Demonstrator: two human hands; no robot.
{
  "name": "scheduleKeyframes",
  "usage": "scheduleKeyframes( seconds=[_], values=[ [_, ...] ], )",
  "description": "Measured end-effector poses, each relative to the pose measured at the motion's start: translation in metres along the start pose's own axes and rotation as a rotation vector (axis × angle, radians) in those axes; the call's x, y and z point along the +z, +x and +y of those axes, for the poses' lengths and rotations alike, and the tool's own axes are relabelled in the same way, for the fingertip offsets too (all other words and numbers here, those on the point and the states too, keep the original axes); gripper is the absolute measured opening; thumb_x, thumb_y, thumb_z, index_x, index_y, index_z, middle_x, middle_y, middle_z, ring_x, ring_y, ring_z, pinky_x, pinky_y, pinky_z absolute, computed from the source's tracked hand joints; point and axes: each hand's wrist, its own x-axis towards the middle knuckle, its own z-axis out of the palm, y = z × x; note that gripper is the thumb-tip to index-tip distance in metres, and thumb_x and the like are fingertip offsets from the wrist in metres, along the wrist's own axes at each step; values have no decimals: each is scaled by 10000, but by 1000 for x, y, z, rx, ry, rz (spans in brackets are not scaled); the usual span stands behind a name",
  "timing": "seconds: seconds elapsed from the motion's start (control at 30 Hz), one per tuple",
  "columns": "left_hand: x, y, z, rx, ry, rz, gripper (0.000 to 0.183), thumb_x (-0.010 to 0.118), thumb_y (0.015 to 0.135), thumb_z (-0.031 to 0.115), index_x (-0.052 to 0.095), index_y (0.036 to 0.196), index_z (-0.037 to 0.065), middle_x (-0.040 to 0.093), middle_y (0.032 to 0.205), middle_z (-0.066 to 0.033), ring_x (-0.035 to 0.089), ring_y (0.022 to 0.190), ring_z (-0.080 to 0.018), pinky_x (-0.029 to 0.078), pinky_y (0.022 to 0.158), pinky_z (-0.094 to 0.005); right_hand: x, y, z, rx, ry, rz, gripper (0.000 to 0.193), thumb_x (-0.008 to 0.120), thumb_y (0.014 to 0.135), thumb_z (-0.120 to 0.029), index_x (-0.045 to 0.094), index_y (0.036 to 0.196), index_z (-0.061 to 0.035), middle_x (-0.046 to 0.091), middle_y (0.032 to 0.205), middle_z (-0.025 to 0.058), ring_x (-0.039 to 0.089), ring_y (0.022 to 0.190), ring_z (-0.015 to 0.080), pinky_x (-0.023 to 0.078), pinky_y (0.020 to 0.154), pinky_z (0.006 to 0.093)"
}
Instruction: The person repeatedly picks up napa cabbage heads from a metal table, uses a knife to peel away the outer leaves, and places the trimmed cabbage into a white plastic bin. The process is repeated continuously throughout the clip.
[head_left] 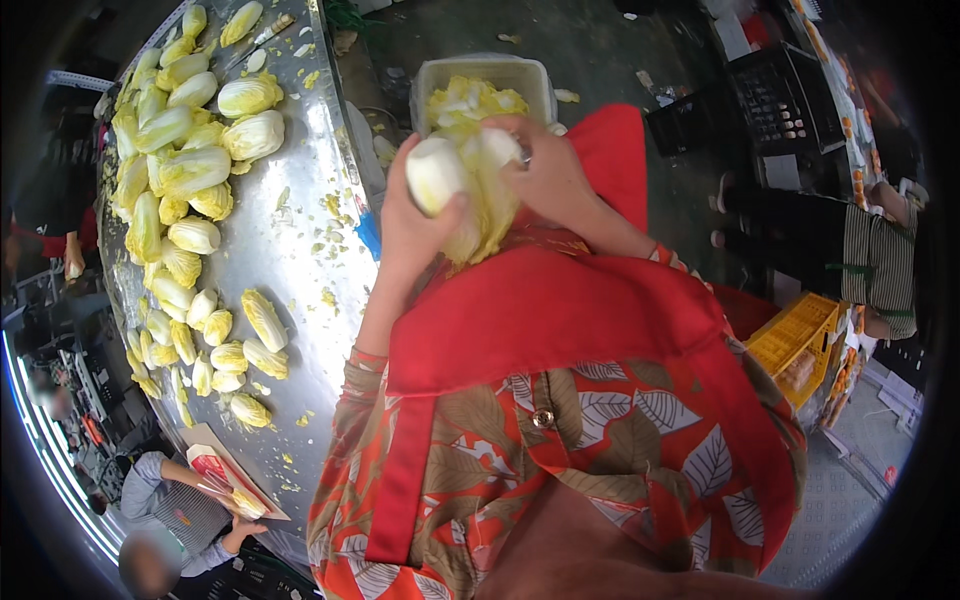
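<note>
My left hand (pixel 412 228) grips a pale napa cabbage (pixel 462 178) by its white stem end, held in front of my red apron. My right hand (pixel 548 172) is closed on the cabbage's leafy side from the right, with a small metal blade tip showing at the fingers. Just beyond the cabbage stands a clear plastic tub (pixel 530 78) holding yellow cabbage leaves.
A metal table (pixel 300 260) on my left carries several trimmed cabbages (pixel 190 170) and leaf scraps. A person at its near end works at a cutting board (pixel 225 470). Another person sits at right beside a yellow crate (pixel 795 335) and a black crate (pixel 775 95).
</note>
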Motion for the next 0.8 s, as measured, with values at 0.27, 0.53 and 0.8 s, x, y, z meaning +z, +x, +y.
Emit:
scheduleKeyframes(
  seconds=[0.27, 0.53, 0.8],
  values=[
    [-24, 3, -17, -72, -779, 13, 712, 649, 752, 291, 349, 1325, -7, 516, 1234, -156, 549, 1110, -270, 468, 935, -389, -19, 42, 58, -41, -232, 177, 502, 584, 729, -71, 552, 1230, -68, 664, 990, 133, 649, 904, 254, 498, 801, 304],
    [-13, 5, -8, -76, -744, -96, 764, 657, 771, 254, 309, 1412, 28, 505, 1288, -125, 515, 1163, -235, 415, 990, -354, -16, 24, -16, 63, 225, -267, 656, 740, 742, -313, 505, 1297, -55, 603, 1065, 91, 569, 945, 169, 461, 825, 288],
    [0, -6, 24, -40, -655, -52, 659, 570, 845, 175, 276, 1424, 66, 505, 1283, -144, 510, 1168, -233, 401, 999, -342, 4, 8, -15, -58, 422, -379, 658, 762, 731, -289, 508, 1266, -2, 593, 1064, 78, 549, 985, 172, 472, 822, 279]
  ],
)
